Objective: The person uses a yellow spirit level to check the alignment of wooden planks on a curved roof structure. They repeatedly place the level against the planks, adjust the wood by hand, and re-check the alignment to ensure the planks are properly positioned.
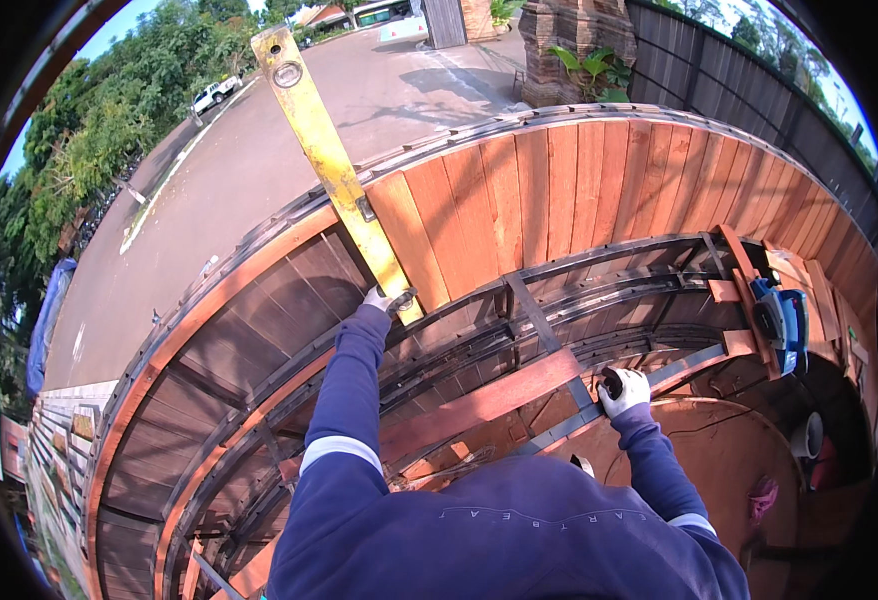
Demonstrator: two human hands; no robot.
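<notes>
My left hand (384,303), in a pale glove, is closed at the lower end of a long yellow spirit level (324,150). The level lies radially across the curved wooden structure, along the edge of the orange-brown planks (519,200), its far end over the outer rim. My right hand (624,390), also gloved, is closed around a small black object that I cannot make out, near a dark metal bar (569,430) of the frame. A reddish board (479,390) lies across the curved frame between my arms.
A blue power tool (779,325) rests on boards at the right, above a round brown surface (699,450) with pink cloth (764,498). Beyond the rim (219,275) lie a paved drive (159,270), a white vehicle (217,92), trees, a stone pillar (569,50) and a dark fence (729,100).
</notes>
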